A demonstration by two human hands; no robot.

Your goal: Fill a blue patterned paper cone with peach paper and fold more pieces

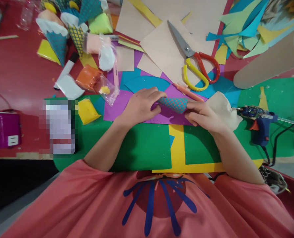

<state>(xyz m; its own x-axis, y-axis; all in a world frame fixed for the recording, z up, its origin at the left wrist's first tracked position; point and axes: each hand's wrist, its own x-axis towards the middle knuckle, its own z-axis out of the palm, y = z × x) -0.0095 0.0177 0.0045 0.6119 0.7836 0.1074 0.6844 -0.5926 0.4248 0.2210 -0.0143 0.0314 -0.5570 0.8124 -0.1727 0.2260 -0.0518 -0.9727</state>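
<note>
Between my two hands lies a small paper cone (pixel 173 104), blue with a reddish crosshatch pattern. Its narrow end points left, where the fingers of my left hand (pixel 147 104) are closed around the tip. At the wider end, my right hand (pixel 203 114) pinches the rim, some of its fingers hidden behind or inside the cone. Under both hands is a sheet of purple paper (pixel 137 116). Just beyond the cone lie a blue curved paper piece (pixel 149 83) and an orange-pink pen-like stick (pixel 189 92).
Scissors (pixel 188 49) with red and yellow handles lie on cream paper. A blue glue gun (pixel 261 127) rests at right, near a cream roll (pixel 268 59). At left are finished-looking cones (pixel 54 39), clay packets (pixel 89 110) and a blurred-out rectangular object (pixel 61 129).
</note>
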